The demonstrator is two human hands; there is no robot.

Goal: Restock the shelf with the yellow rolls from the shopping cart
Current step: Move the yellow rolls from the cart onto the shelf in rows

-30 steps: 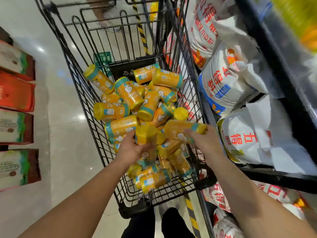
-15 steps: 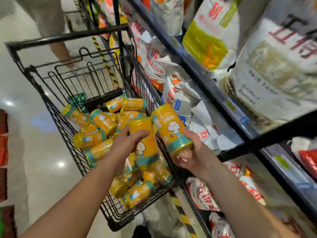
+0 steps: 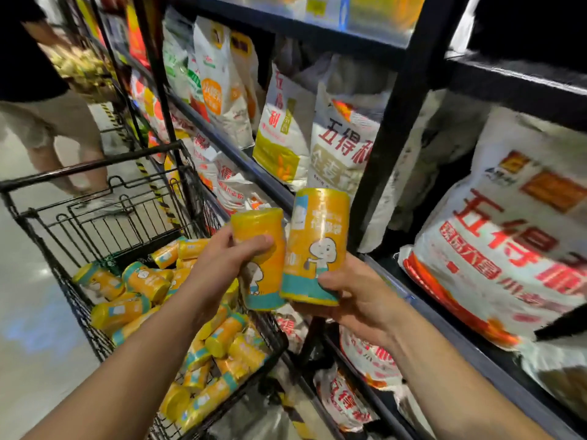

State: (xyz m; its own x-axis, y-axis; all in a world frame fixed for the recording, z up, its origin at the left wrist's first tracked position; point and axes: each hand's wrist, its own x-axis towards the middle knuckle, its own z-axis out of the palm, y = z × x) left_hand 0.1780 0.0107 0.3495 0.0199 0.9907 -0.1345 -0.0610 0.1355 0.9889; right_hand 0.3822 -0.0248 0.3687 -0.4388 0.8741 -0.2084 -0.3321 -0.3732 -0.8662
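Two rolls are up in the air, dead centre of the view! The left hand (image 3: 222,265) is wrapped round the left roll (image 3: 270,274), thumb curled across its front near the top. The right hand (image 3: 359,296) is clamped on the right roll (image 3: 314,242), gripping low at the teal band with the thumb on the front. Both rolls stand nearly upright, yellow caps at twelve o'clock and teal bands at six, side by side. Whether their edges actually touch, I can't tell. The right roll rides a little higher, cartoon figure facing us.

Down at eight o'clock sits the shopping cart (image 3: 92,168), black wire, with a heap of loose rolls (image 3: 143,281) lying every which way inside. Off at three o'clock runs the shelf (image 3: 476,357), its edge slanting towards five, and the right roll hangs just beside it. A black upright post (image 3: 390,138) rises at one o'clock, right behind the right roll. White flour sacks (image 3: 508,249) with red lettering crowd the shelf on both sides of the post. Up at ten o'clock, a bystander's legs (image 3: 63,128) stand beyond the cart, blurred.
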